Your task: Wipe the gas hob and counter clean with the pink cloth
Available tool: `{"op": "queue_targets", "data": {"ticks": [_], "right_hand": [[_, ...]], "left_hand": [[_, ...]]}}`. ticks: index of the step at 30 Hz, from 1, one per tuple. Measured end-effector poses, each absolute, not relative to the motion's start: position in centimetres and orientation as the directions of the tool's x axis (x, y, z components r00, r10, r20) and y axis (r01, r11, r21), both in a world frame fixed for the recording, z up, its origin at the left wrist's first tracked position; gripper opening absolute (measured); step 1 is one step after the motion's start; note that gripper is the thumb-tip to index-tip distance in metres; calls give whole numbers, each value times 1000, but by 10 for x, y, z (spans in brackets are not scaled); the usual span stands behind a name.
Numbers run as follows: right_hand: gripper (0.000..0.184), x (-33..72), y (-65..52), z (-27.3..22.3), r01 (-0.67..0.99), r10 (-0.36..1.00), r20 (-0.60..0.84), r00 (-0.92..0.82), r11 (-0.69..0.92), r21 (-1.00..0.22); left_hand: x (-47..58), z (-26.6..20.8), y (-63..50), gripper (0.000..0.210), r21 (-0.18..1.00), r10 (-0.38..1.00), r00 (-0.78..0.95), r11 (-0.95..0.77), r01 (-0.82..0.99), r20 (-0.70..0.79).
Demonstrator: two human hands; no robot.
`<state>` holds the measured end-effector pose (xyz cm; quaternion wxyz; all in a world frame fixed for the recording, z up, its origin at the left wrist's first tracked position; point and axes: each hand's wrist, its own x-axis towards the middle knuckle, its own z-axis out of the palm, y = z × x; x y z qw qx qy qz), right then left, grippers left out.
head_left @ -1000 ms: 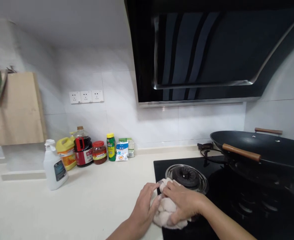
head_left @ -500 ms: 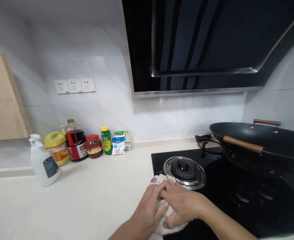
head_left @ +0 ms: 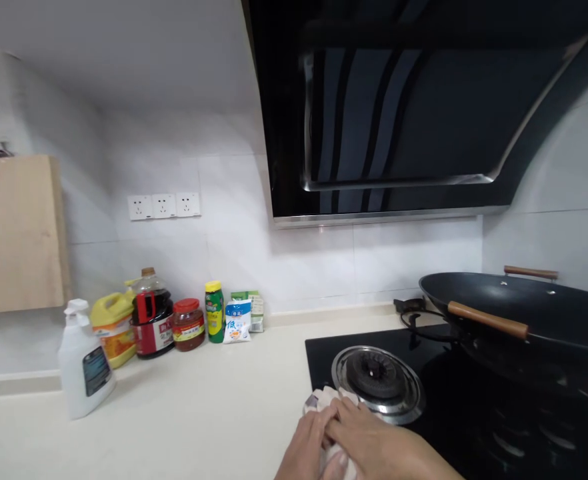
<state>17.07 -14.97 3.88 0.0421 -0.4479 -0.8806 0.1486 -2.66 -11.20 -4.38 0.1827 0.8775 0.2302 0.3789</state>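
Note:
At the bottom of the view, my left hand and my right hand come together over a pale, crumpled cloth. The fingers of both press and curl round the cloth, and those of one hand overlap the other's. Beneath them runs the left edge of the black glass stove, where it meets the pale countertop. Just beyond my right hand is a gas burner with a shiny metal ring. Part of the cloth is hidden under the hands.
A black wok with wooden handles stands on the stove's right side. The range hood hangs above. Along the wall at left are a white spray bottle, a yellow jug, a dark sauce bottle, a red-lidded jar and packets.
The view has tilted up, so the whole scene sits lower in it and less of my hands shows. Both hands stay on the cloth at the stove's left edge.

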Motion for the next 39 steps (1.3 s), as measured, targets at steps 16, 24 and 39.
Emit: {"op": "queue_targets", "data": {"ticks": [16, 24, 39], "right_hand": [[64, 168, -147, 35, 791, 824, 20, -567, 551, -267], [77, 171, -154, 44, 774, 818, 15, -575, 550, -313], [56, 165, -151, 37, 921, 942, 213, -261, 308, -236]], "left_hand": [[-21, -49, -97, 65, 605, 660, 621, -715, 350, 422], [-24, -9, -140, 53, 581, 628, 592, -755, 305, 505], [-27, 11, -150, 47, 542, 694, 505, -718, 435, 513]]}}
